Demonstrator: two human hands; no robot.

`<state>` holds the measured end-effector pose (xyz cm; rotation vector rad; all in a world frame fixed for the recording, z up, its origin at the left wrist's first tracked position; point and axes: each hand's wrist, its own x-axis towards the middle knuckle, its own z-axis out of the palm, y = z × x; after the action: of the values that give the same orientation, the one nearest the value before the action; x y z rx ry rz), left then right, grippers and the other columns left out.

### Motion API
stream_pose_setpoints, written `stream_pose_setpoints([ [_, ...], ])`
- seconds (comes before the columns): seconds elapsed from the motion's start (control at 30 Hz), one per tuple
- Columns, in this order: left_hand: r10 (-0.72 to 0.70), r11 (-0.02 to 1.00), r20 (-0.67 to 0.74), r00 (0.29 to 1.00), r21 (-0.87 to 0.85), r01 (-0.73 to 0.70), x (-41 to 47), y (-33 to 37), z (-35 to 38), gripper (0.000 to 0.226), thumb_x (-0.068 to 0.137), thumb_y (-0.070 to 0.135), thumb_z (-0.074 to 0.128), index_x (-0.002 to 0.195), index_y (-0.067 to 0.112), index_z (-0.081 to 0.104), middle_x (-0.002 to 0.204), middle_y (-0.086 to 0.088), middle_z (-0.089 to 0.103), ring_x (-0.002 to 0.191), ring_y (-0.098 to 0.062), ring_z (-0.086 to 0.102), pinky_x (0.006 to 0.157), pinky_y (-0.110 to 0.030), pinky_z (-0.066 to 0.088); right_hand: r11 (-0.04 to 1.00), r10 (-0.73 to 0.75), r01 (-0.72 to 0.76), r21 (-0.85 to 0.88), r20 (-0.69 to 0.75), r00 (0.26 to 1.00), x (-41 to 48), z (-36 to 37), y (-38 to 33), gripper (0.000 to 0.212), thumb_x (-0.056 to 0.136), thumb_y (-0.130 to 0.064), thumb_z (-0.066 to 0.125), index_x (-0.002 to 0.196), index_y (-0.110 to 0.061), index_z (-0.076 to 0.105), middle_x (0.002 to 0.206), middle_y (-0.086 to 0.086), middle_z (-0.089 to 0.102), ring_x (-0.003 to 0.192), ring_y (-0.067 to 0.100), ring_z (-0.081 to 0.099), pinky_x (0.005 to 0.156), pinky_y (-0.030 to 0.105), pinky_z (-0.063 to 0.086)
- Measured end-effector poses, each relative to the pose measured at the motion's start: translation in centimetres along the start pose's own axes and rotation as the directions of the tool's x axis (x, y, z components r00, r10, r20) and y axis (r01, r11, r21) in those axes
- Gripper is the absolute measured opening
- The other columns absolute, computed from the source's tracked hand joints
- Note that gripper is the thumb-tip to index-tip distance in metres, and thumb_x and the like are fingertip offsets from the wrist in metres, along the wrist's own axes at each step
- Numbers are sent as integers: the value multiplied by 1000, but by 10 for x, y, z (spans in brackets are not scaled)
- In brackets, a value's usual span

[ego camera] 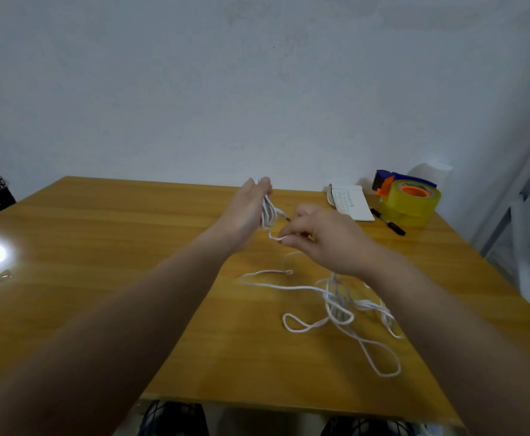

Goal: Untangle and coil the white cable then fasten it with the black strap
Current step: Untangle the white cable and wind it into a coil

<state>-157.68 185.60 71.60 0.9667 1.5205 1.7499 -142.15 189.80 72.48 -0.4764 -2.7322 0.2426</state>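
The left hand [248, 205] grips several loops of white cable [333, 305] while the right hand [321, 237] pinches a strand above the table [106, 247].

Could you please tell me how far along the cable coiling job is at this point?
Done so far: a few loops of the white cable are gathered in the left hand. In hand: the right hand pinches the next stretch beside those loops. Left: most of the cable lies loose and tangled on the table, and I cannot make out the black strap, so fastening is not yet done.
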Motion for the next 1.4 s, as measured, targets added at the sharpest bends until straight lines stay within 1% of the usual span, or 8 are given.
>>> stream_pose_setpoints([
  [0.23,40,941,364,931,300,-158,-27,6,11,24,103,20,34,93,4,49,65,-6,49,57,-12,47,54,-19,38,982,-1,17,186,-90,996,6,-19,2,7,81,-23,70,76,-21,68,75,-9,59,73,10,56,69,32,47],
  [0.43,-93,941,505,858,325,-90,-32,12,9,48,101,41,36,69,7,47,50,-5,40,46,-17,43,57,-30,44,978,206,-202,42,-127,970,2,-26,15,53,63,-59,73,57,-16,43,49,-5,39,48,10,35,50,30,28],
  [0.67,-95,788,398,912,591,-175,-28,16,-5,53,73,64,67,80,13,58,55,-5,49,48,-18,42,50,-30,34,752,235,-274,600,144,961,-10,-22,47,17,77,-20,75,80,-12,61,53,-7,44,49,13,38,45,25,33],
  [0.77,-96,761,385,918,623,-182,-26,14,-8,43,77,52,71,77,12,55,57,-4,49,48,-16,42,48,-26,33,723,288,-316,614,148,946,-14,-22,53,16,78,-17,74,85,-8,62,54,-2,52,46,16,46,44,26,41],
  [0.9,-55,460,319,946,849,-259,-20,2,-4,50,85,58,56,77,9,53,61,-1,49,56,-20,52,47,-27,37,878,347,-301,372,-61,936,-6,-17,47,23,81,-34,70,71,-15,61,54,-4,49,49,10,44,50,25,37],
  [1.17,-29,921,171,985,387,-40,-23,-10,-14,41,95,45,49,67,16,50,53,-1,42,48,-13,40,52,-25,35,958,271,-253,135,-138,952,-14,-7,56,42,71,-53,70,51,-26,45,66,-7,49,72,19,53,71,37,39],
  [1.27,-38,993,48,998,111,33,-26,-9,-12,38,96,36,52,66,17,38,44,8,30,39,-10,27,42,-21,24,926,295,-242,291,-156,943,-18,6,55,11,82,-29,69,84,-22,61,90,-6,61,92,17,59,80,39,50],
  [1.4,-66,998,-130,989,-9,66,-26,-3,-8,27,96,35,53,71,28,44,46,6,25,38,-10,21,42,-22,17,766,426,-254,590,-171,888,-19,15,49,26,96,-10,49,119,-9,61,101,9,66,77,13,66,65,25,59],
])
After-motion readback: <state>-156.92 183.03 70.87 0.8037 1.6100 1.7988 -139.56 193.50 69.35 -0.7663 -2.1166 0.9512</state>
